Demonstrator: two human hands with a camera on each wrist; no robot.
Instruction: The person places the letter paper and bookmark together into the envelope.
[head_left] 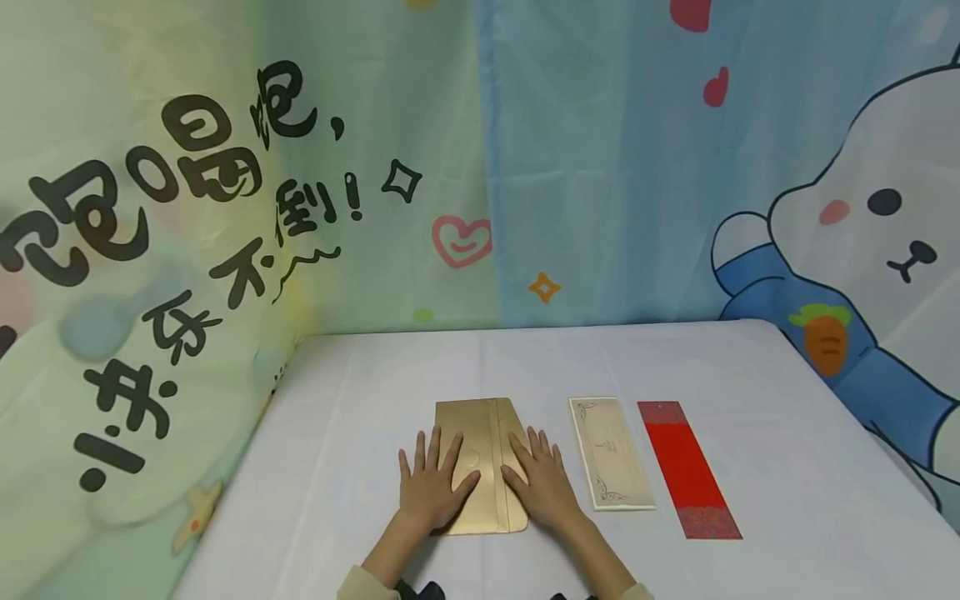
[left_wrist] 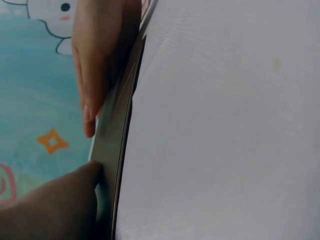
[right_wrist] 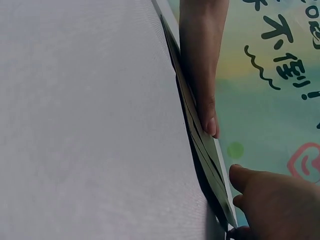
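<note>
A flat gold paper sleeve (head_left: 480,421), like a large envelope with a lengthwise fold near its right side, lies on the white table in the head view. My left hand (head_left: 432,493) rests on its left part, fingers spread and pointing away from me. On the right part rests my right hand (head_left: 547,493), fingers spread too, with the thumb reaching in toward the fold. Both wrist views look low along the edge of the gold sleeve (left_wrist: 111,145), where thin layers (right_wrist: 202,145) show slightly apart in the right wrist view.
Right of the sleeve lies a cream card (head_left: 611,454) with ornamental corners. Farther right is a long red strip (head_left: 686,467) with patterned ends. The white tablecloth (head_left: 337,467) spreads around them, and a printed curtain (head_left: 600,167) hangs behind and along the left.
</note>
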